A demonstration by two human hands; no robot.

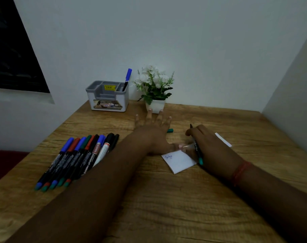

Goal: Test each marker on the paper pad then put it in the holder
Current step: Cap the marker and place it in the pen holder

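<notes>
A small white paper pad lies on the wooden table, with blue writing near its left corner. My right hand grips an uncapped green marker over the pad's far edge, its tip pointing away from me. The green cap lies on the table beyond my left hand, which is flat with fingers spread, thumb touching the pad's top corner. Several capped markers lie in a row at the left. The grey and white holder stands at the back with one blue marker in it.
A white pot of artificial flowers stands right of the holder, just beyond my left fingertips. A white strip of paper lies right of my right hand. Walls close off the table at the back and right. The table's left edge runs near the markers.
</notes>
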